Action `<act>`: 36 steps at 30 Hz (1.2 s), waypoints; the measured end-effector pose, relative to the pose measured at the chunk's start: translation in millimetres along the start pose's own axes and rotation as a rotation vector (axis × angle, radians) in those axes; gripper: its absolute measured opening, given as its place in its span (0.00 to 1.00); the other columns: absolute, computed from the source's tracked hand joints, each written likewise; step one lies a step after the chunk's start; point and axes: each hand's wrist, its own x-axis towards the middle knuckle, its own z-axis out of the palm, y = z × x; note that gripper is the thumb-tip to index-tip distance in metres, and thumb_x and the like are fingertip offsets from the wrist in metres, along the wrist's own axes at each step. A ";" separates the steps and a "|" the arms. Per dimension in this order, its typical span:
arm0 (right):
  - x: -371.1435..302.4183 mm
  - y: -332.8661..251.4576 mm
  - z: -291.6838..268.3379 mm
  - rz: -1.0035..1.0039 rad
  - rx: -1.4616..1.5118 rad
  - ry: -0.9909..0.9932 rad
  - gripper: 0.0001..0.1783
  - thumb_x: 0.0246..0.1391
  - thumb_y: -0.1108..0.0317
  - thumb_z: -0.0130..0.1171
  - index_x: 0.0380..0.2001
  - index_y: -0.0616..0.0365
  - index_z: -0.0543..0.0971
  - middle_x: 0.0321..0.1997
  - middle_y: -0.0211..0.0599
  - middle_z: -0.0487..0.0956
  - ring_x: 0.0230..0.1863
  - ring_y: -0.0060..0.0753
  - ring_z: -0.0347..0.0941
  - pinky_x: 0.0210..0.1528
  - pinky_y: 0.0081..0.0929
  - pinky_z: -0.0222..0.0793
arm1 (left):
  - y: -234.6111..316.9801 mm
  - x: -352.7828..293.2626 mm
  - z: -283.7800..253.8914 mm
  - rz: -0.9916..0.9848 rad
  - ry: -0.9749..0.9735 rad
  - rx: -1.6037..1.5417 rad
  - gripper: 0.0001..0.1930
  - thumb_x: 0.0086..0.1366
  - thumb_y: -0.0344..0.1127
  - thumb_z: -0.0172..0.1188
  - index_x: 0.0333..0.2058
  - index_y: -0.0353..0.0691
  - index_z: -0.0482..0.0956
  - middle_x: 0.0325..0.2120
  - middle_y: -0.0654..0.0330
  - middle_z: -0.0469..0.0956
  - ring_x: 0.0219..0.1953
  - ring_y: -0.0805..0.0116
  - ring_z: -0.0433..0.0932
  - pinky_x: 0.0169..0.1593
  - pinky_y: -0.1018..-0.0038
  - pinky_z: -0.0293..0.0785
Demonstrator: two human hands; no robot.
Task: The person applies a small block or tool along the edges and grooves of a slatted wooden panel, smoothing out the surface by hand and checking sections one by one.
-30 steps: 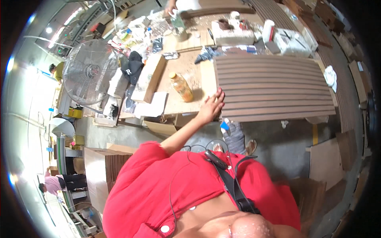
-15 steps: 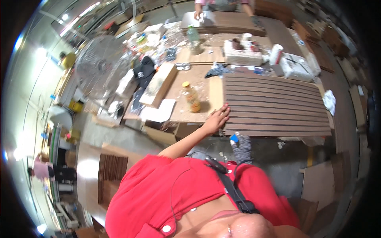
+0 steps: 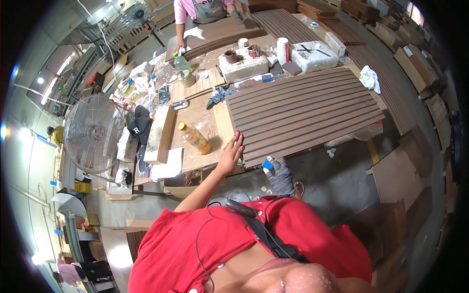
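A brown slatted panel [image 3: 303,115] with dark grooves lies on the worktable, its near edge jutting over the front. My bare left hand [image 3: 232,152] rests at the panel's left end, fingers stretched out and touching the edge. Just below the panel's near left corner is my right hand [image 3: 281,178] in a grey knitted glove. It pinches a small blue piece [image 3: 267,164] between thumb and fingers; I cannot make out what kind of thing that is. To the left of my left hand stands a bottle with a yellow cap [image 3: 195,138].
Beyond the panel sit white foam blocks [image 3: 312,57], a white can [image 3: 283,51] and a dark cloth [image 3: 220,96]. A white rag [image 3: 370,79] lies by its far right corner. A fan [image 3: 95,133] stands left. Across the table a co-worker [image 3: 207,10] handles another panel.
My view has turned, so the table and panel appear shifted left and tilted. My left hand stays at the panel's end, and my right still holds the blue piece near the front edge.
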 end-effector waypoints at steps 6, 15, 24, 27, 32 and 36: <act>2.4 2.9 -18.9 0.082 0.036 0.027 0.27 0.53 0.66 0.65 0.57 0.55 0.75 0.46 0.46 0.72 0.45 0.50 0.73 0.50 0.38 0.71 | -0.2 0.0 2.0 -0.033 -0.007 -0.039 0.26 0.75 0.43 0.45 0.67 0.40 0.60 0.70 0.49 0.52 0.70 0.50 0.57 0.68 0.64 0.56; 7.9 17.4 -31.9 0.050 0.008 0.072 0.26 0.50 0.69 0.67 0.54 0.57 0.76 0.47 0.47 0.73 0.47 0.50 0.73 0.53 0.39 0.70 | 1.7 0.0 5.7 -0.013 0.033 -0.039 0.25 0.75 0.41 0.46 0.66 0.38 0.61 0.69 0.46 0.53 0.70 0.50 0.56 0.68 0.65 0.56; 8.8 9.3 -35.7 0.065 -0.046 0.081 0.27 0.50 0.68 0.67 0.56 0.54 0.75 0.46 0.46 0.72 0.46 0.48 0.73 0.51 0.39 0.71 | -1.7 -1.0 9.6 0.004 0.063 -0.074 0.25 0.74 0.38 0.46 0.66 0.35 0.60 0.70 0.47 0.51 0.71 0.52 0.54 0.70 0.66 0.51; 7.7 19.3 -37.5 0.047 0.031 0.095 0.28 0.52 0.71 0.65 0.58 0.51 0.73 0.51 0.51 0.71 0.49 0.52 0.71 0.52 0.40 0.69 | -9.1 0.3 14.3 -0.041 0.071 -0.216 0.25 0.74 0.37 0.46 0.66 0.34 0.61 0.70 0.47 0.51 0.71 0.54 0.54 0.70 0.67 0.52; 13.5 41.7 -58.3 0.148 -0.068 0.219 0.25 0.49 0.71 0.69 0.53 0.52 0.78 0.41 0.40 0.73 0.41 0.40 0.72 0.45 0.32 0.72 | -7.4 -1.4 15.0 -0.002 0.052 -0.099 0.24 0.75 0.37 0.45 0.66 0.34 0.61 0.70 0.46 0.52 0.71 0.52 0.54 0.69 0.66 0.53; 16.1 36.4 -63.3 0.059 -0.071 0.256 0.25 0.49 0.72 0.69 0.53 0.54 0.78 0.42 0.39 0.73 0.42 0.38 0.73 0.47 0.32 0.71 | -1.2 0.8 13.8 0.003 0.065 -0.112 0.25 0.75 0.38 0.44 0.66 0.35 0.61 0.70 0.46 0.53 0.71 0.51 0.54 0.69 0.66 0.53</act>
